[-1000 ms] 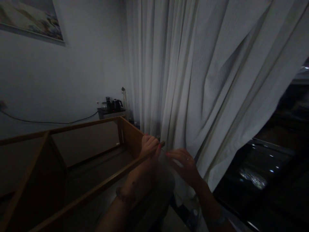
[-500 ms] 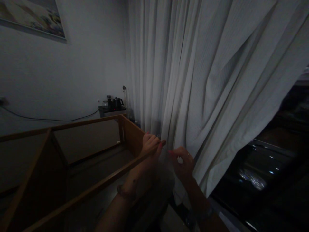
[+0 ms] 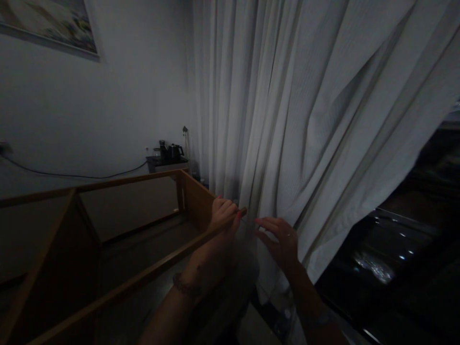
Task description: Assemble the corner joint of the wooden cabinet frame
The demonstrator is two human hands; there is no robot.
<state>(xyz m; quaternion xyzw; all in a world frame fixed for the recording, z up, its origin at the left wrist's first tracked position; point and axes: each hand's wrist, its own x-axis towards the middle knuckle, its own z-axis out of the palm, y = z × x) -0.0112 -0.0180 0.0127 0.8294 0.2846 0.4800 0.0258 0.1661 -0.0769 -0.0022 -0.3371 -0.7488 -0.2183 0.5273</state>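
The object under handling is a brown, open, rectangular wooden cabinet [image 3: 197,190], which occupies the lower left and centre of the view. A long, narrow brown wooden rail [image 3: 161,265] forms its near edge, and an upright brown wooden divider panel [image 3: 72,244] stands inside it.

The left hand [image 3: 224,215] is clamped on the rail at the cabinet's near right corner; the wrist bears a beaded bracelet [image 3: 186,285]. The right hand [image 3: 278,237] is raised just beyond that corner, to the cabinet's right, clear of the wood. Its forefinger and thumb stand apart; a ring is visible on one finger. Lighting is too poor to tell whether something thin lies between the fingertips.

Long white fabric curtains [image 3: 291,120] hang in folds behind the cabinet and to its right. Farther right, past the curtain edge, is a dark, glossy surface [image 3: 388,244] with bright reflections. Beyond the cabinet's far right corner, a small black-topped stand [image 3: 167,163] carries a black kettle [image 3: 174,151]. A dark cable [image 3: 82,177] runs along the wall beyond the cabinet, with a framed landscape-format picture [image 3: 53,26] above.
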